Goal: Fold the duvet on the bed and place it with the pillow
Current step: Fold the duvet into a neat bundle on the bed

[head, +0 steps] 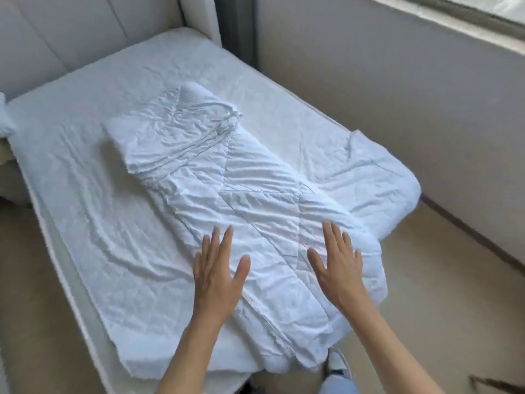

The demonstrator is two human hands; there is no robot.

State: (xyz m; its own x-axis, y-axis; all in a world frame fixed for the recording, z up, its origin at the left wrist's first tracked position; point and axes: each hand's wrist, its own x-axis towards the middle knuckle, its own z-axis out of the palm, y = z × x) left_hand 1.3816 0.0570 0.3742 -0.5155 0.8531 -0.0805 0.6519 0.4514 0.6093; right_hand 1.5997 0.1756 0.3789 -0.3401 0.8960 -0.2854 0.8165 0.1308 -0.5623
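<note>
A white, wrinkled duvet (227, 180) lies in a long folded strip down the middle of the bed (71, 172), its far end doubled back on itself. Another stretch of it spreads to the right corner of the mattress. My left hand (218, 274) is flat, fingers spread, over the near part of the duvet. My right hand (338, 265) is also flat and spread, a little to the right on the same strip. Neither hand grips anything. A bit of a white pillow (6, 116) shows at the left edge of the frame.
A padded headboard (85, 32) stands at the far end. A wall (397, 95) with a window sill runs close along the bed's right side, leaving a narrow floor strip (426, 294). My shoe (338, 362) is at the bed's foot.
</note>
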